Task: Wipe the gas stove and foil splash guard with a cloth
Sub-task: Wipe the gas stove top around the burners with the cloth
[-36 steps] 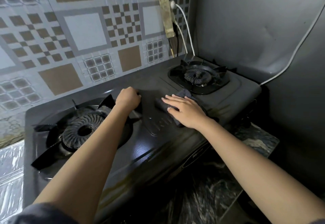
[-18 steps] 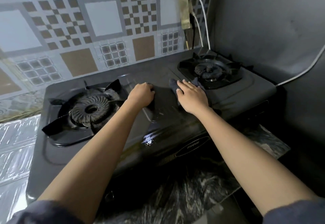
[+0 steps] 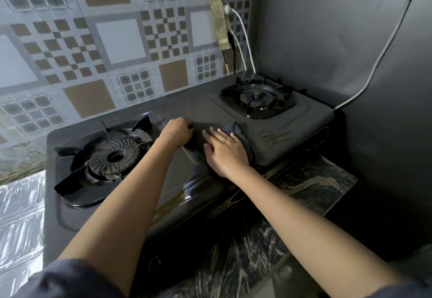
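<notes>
— What's on the back wall?
— A yellowed power strip (image 3: pixel 218 16), hanging upright, with a white cable (image 3: pixel 245 38) plugged in and dropping into the corner.
— And to the right?
— A plain grey wall (image 3: pixel 327 28) with a pale cord (image 3: pixel 385 47) running across it. Below it lies a dark marbled counter (image 3: pixel 315 185).

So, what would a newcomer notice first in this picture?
At the middle of the black gas stove, the right hand presses a dark cloth flat. The left hand rests curled beside it, near the big left burner. Behind stands the checkered foil splash guard.
</notes>
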`<move>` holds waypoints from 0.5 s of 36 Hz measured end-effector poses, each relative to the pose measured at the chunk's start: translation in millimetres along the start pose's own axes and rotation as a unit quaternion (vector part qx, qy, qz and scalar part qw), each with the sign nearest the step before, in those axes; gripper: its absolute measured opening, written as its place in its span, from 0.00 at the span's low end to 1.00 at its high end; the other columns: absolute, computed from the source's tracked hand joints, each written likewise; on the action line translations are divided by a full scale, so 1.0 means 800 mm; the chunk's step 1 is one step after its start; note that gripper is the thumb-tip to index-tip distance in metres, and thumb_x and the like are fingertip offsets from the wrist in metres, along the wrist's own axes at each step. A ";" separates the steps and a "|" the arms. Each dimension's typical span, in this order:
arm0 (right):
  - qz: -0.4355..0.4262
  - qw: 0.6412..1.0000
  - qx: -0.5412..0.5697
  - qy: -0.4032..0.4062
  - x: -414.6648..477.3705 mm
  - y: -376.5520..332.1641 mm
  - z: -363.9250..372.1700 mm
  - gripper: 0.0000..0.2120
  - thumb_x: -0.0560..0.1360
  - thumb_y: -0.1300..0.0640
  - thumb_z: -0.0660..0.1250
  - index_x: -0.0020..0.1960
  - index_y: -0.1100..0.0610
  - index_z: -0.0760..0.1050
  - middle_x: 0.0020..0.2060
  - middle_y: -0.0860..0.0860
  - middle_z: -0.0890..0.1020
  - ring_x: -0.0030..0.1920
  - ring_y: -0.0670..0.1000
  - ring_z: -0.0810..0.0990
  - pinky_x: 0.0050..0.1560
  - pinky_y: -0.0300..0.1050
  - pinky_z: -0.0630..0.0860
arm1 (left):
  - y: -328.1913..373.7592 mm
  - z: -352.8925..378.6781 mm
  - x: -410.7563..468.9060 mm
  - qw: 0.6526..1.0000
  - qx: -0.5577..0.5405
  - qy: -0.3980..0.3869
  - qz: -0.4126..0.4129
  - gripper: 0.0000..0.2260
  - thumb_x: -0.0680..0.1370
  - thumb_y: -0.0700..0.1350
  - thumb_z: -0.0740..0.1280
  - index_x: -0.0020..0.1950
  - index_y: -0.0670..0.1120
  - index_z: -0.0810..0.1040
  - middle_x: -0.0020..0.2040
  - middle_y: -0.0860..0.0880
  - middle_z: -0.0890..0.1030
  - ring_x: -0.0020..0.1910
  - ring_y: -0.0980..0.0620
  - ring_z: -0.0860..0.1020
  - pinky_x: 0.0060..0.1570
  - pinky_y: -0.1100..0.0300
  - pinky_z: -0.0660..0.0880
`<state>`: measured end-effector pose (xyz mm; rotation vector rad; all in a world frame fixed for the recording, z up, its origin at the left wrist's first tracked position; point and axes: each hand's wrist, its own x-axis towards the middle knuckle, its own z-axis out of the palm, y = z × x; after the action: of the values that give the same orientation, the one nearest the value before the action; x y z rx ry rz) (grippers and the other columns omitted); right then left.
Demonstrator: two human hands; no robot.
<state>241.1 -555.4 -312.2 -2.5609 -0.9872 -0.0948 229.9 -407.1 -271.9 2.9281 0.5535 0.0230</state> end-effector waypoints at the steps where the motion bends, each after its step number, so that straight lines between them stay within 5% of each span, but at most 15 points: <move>1: -0.007 1.000 0.003 0.001 -0.003 -0.003 0.000 0.22 0.80 0.51 0.52 0.74 0.50 0.60 0.75 0.49 0.61 0.75 0.49 0.57 0.74 0.47 0.49 | -0.001 0.000 0.000 1.000 -0.004 0.000 0.001 0.16 0.80 0.43 0.57 0.65 0.42 0.74 0.63 0.39 0.76 0.62 0.39 0.73 0.59 0.53 0.69; 10: -0.090 0.992 0.090 0.006 -0.040 0.021 -0.013 0.20 0.77 0.53 0.58 0.69 0.49 0.69 0.70 0.47 0.70 0.72 0.45 0.65 0.72 0.43 0.57 | -0.009 0.004 0.003 0.999 -0.051 0.010 0.004 0.15 0.79 0.46 0.60 0.61 0.40 0.76 0.61 0.39 0.77 0.61 0.39 0.74 0.56 0.53 0.71; 18: -0.108 0.991 0.076 -0.016 -0.038 0.076 -0.038 0.19 0.78 0.53 0.57 0.69 0.47 0.69 0.69 0.43 0.70 0.72 0.42 0.64 0.73 0.48 0.60 | 0.005 0.017 0.005 0.997 -0.053 0.015 -0.050 0.13 0.78 0.42 0.57 0.58 0.40 0.76 0.56 0.39 0.78 0.52 0.40 0.77 0.41 0.54 0.70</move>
<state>260.7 -627.2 -311.0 -2.3192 -1.2312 -0.0374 235.4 -411.2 -285.0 2.7984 0.6825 0.0812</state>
